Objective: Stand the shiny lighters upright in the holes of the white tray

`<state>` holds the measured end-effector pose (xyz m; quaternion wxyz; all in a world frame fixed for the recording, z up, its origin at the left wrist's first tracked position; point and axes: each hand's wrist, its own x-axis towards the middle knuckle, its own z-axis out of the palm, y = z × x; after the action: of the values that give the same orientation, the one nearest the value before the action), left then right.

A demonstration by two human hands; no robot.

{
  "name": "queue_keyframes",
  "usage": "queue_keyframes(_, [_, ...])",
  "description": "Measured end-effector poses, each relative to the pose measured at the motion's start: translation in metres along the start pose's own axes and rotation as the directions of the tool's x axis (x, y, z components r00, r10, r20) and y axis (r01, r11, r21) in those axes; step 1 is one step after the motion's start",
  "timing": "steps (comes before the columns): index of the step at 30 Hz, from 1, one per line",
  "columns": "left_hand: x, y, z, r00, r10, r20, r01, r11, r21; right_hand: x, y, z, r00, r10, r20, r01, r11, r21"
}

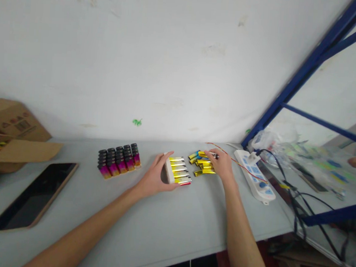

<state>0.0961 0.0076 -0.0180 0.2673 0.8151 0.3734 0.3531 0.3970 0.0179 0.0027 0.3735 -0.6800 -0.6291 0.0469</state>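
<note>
- Nearest the front edge of the table [165, 230], both bare forearms reach in from below; that stretch of grey top carries nothing but them.
- Over at the left edge, a dark tablet [35, 196] lies flat, screen up, well apart from the hands.
- Mid-table, the left hand [154, 176] cups the left end of a small white tray [178, 171], thumb on the near side and fingers curled round the far side — a loose steadying hold on the tray.
- That tray holds a row of gold lighters [180, 170] lying side by side, about five showing; it looks nearly full, so by my reading this batch is well along.
- Just right of it, the right hand [221, 163] is down on a loose heap of gold lighters [203, 163], fingertips pinched round one at the far end of the heap.
- The heap is still a fair handful, so plenty is left to sort, I judge.
- Left of the tray, a finished-looking block of pink lighters [119, 160] stands upright in neat rows.
- Toward the right edge, a white power strip [255, 179] with a red wire across it.
- Far left corner, an open cardboard box [7, 138] with more yellow pieces inside.
</note>
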Motion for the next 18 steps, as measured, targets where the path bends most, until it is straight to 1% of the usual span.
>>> queue_keyframes(7, [0.000,-0.002,0.000,1.000,-0.006,0.002,0.006,1.000,0.004,0.002,0.001,0.009,0.995,-0.075,0.063,0.077,0.997,-0.029])
queue_keyframes(13, [0.000,-0.002,0.001,1.000,0.001,-0.002,-0.001,1.000,0.004,0.007,0.003,0.013,0.993,-0.092,0.075,0.098,0.992,-0.078])
queue_keyframes(18, [0.000,-0.001,0.000,1.000,0.013,-0.009,-0.013,1.000,0.007,0.019,0.001,0.020,0.988,-0.131,0.084,0.141,0.981,-0.132])
